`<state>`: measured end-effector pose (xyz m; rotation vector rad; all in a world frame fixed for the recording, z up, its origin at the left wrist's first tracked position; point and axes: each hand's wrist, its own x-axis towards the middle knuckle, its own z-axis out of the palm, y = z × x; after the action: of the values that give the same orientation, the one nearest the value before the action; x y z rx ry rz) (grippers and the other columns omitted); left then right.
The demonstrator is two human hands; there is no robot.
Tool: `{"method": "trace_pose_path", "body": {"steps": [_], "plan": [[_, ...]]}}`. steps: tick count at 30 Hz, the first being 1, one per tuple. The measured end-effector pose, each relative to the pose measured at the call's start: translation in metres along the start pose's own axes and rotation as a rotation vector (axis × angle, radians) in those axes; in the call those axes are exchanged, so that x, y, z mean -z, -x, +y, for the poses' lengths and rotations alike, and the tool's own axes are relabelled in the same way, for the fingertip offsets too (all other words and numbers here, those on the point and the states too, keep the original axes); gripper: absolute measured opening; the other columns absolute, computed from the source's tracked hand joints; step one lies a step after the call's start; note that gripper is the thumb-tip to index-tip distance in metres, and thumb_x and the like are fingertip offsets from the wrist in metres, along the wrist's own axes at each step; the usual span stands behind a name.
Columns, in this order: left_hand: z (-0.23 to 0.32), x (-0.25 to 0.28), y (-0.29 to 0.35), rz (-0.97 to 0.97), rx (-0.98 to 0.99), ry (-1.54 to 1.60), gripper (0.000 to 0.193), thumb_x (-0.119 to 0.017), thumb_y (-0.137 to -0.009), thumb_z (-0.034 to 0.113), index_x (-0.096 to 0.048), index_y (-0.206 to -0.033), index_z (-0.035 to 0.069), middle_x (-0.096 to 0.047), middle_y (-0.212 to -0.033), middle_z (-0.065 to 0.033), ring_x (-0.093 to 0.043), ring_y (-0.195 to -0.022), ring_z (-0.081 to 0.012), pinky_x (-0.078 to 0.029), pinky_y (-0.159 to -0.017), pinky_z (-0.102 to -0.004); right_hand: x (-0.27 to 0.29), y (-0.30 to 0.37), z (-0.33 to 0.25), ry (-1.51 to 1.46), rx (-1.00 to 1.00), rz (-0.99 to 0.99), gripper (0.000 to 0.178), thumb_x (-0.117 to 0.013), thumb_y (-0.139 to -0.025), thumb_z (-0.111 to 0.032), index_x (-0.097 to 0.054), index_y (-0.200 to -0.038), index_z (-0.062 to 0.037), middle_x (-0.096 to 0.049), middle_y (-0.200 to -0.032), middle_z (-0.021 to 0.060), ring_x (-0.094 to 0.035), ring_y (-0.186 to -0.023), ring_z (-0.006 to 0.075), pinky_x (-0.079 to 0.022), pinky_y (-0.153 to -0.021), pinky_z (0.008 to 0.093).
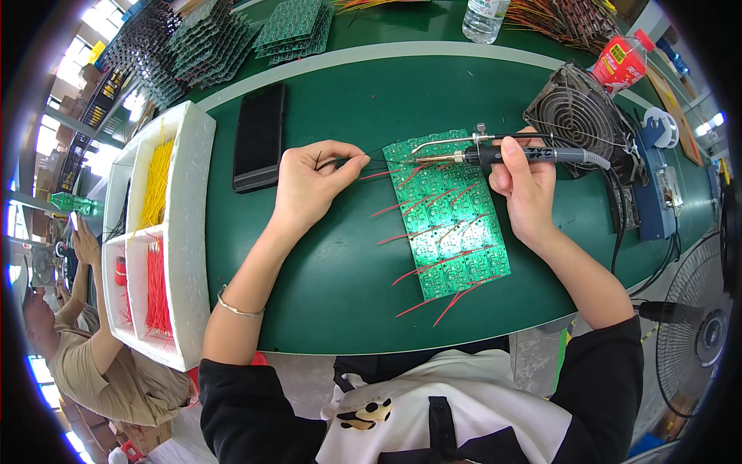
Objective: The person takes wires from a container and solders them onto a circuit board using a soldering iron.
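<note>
A green circuit board panel (pixel 456 224) lies on the table in front of me, with several red wires (pixel 421 270) standing out from it. My right hand (pixel 525 185) is closed round a soldering iron (pixel 510 155); a thin curved metal tube (pixel 442 141) is clamped above it. The iron's tip reaches the panel's upper left part. Just left of the panel, my left hand (pixel 319 179) pinches a thin black wire (pixel 376 161), whose end runs toward the tip. Whether the tip touches the wire cannot be made out.
A white foam box (pixel 202 232) with yellow wires (pixel 158 182) and red wires (pixel 158 286) stands left, beside a black phone (pixel 260 135). A fan (pixel 576 116), a blue soldering unit (pixel 655 189) and bottles are at right. Board stacks (pixel 297 27) stand behind. Another person (pixel 108 363) sits left.
</note>
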<state>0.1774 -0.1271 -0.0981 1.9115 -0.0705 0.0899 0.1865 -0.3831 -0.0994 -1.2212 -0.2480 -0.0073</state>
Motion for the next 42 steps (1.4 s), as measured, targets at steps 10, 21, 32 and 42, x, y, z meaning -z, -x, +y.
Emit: {"method": "trace_pose_path", "body": {"steps": [10,21,32,42], "plan": [[0.0013,0.0006,0.0009,-0.023,0.011,-0.002,0.007,-0.065,-0.076,0.005,-0.065,-0.079,-0.002,-0.035,-0.051,0.0116,-0.022,-0.047,0.0030,-0.016,-0.044,-0.0172,-0.0011,0.0002,-0.0005,0.009,0.002,-0.008,0.018,-0.056,-0.088,-0.020,-0.045,-0.082,-0.0069,-0.042,-0.064,-0.0026,-0.038,-0.052,0.0025,-0.029,-0.043,0.0177],[0.0032,0.0004,0.0008,-0.027,0.000,-0.018,0.007,-0.065,-0.076,0.005,-0.065,-0.078,-0.002,-0.035,-0.051,0.0117,-0.022,-0.047,0.0029,-0.016,-0.044,-0.0176,-0.0025,0.0000,-0.0004,0.038,0.001,0.004,0.018,-0.055,-0.088,-0.019,-0.044,-0.082,-0.0073,-0.042,-0.061,-0.0025,-0.036,-0.051,0.0027,-0.028,-0.044,0.0179],[0.0017,0.0003,0.0008,-0.028,0.001,-0.015,0.007,-0.066,-0.076,0.005,-0.065,-0.079,-0.002,-0.036,-0.051,0.0116,-0.022,-0.048,0.0030,-0.016,-0.044,-0.0171,-0.0012,0.0003,0.0003,0.056,0.007,-0.016,0.017,-0.055,-0.088,-0.019,-0.044,-0.081,-0.0073,-0.041,-0.061,-0.0027,-0.036,-0.051,0.0026,-0.029,-0.044,0.0178],[0.0017,0.0014,0.0007,-0.025,-0.002,-0.025,0.007,-0.066,-0.076,0.005,-0.065,-0.079,-0.002,-0.035,-0.051,0.0118,-0.023,-0.047,0.0031,-0.016,-0.044,-0.0170,0.0022,-0.0027,0.0026,-0.010,-0.032,0.046,0.017,-0.055,-0.088,-0.020,-0.046,-0.084,-0.0058,-0.041,-0.060,-0.0024,-0.035,-0.048,0.0028,-0.026,-0.041,0.0185]]}}
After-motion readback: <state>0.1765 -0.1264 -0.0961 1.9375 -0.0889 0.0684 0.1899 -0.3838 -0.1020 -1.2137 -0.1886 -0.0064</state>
